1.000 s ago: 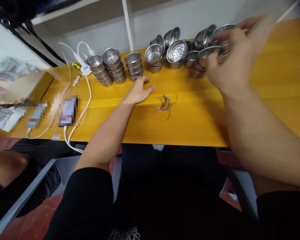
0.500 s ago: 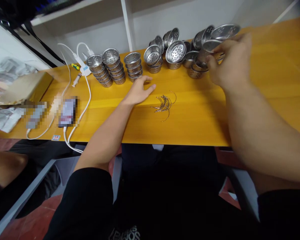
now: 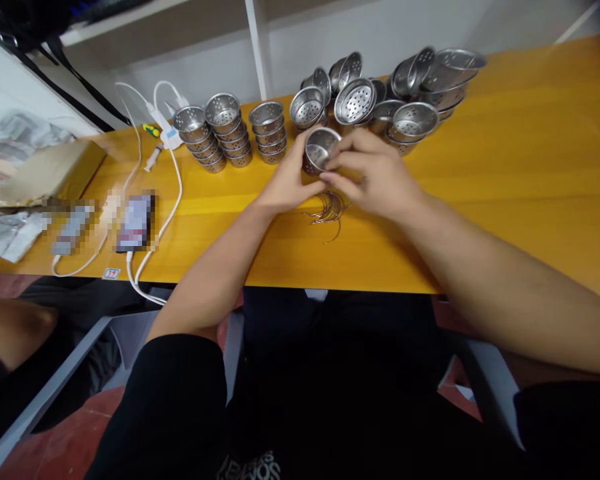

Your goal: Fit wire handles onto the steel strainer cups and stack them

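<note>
A small perforated metal cup (image 3: 321, 149) is held between both hands above the table, its open side facing up. My left hand (image 3: 291, 175) wraps round its left side, thumb stretched below it. My right hand (image 3: 373, 170) pinches the cup's right rim with thumb and fingers. Just below the hands lies a small pile of thin curved wires (image 3: 333, 212), partly covered by them. Behind the hands stand more perforated cups (image 3: 355, 102), some nested and tilted.
Three stacks of cups (image 3: 235, 143) stand left of my hands. Further left are a phone (image 3: 136, 223) with white cables, a syringe (image 3: 153, 157), a power strip (image 3: 170, 137) and a cardboard box (image 3: 50, 170). A person's arm (image 3: 15, 333) shows at the lower left.
My right hand has moved left from the cups at the back right, bringing one cup to my left hand. My left hand has moved slightly right and closed round it.
</note>
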Demonstrator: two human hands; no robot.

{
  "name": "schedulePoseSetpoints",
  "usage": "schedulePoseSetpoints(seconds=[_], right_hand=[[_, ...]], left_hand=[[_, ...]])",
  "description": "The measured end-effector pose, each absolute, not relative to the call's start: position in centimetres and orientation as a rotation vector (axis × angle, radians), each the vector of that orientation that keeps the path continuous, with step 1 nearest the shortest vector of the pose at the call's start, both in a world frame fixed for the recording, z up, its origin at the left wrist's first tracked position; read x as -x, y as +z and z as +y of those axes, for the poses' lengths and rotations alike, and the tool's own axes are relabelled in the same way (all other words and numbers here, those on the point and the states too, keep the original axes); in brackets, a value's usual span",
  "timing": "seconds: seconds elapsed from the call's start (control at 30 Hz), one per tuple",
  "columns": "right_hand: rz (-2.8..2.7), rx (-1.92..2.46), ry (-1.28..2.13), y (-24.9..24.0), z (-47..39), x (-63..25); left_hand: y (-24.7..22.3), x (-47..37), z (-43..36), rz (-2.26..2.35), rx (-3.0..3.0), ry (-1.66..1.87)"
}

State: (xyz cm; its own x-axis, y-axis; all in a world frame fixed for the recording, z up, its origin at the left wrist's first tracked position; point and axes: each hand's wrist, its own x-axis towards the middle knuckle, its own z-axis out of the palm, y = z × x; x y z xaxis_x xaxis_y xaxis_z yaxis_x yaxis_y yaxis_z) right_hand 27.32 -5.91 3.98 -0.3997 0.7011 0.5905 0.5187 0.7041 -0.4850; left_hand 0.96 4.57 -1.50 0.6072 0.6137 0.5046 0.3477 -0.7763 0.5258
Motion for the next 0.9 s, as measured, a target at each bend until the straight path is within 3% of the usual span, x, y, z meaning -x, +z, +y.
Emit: schedulePoseSetpoints(seconds=[0.47, 0.77, 0.9], right_hand=[[-2.134, 0.907, 0.376, 2.5, -5.1, -27.8], [-1.947, 1.116, 0.627, 3.7, -5.4, -28.0], [-1.962, 1.086, 0.652, 3.9, -5.2, -28.1]], left_hand=[[-3.0, -0.1, 7.2, 0.628, -2.495, 0.923], [3.3, -1.0, 0.9, 0.914, -2.397, 0.773], [3.7, -1.2, 0.6, 0.905, -2.389, 0.771]])
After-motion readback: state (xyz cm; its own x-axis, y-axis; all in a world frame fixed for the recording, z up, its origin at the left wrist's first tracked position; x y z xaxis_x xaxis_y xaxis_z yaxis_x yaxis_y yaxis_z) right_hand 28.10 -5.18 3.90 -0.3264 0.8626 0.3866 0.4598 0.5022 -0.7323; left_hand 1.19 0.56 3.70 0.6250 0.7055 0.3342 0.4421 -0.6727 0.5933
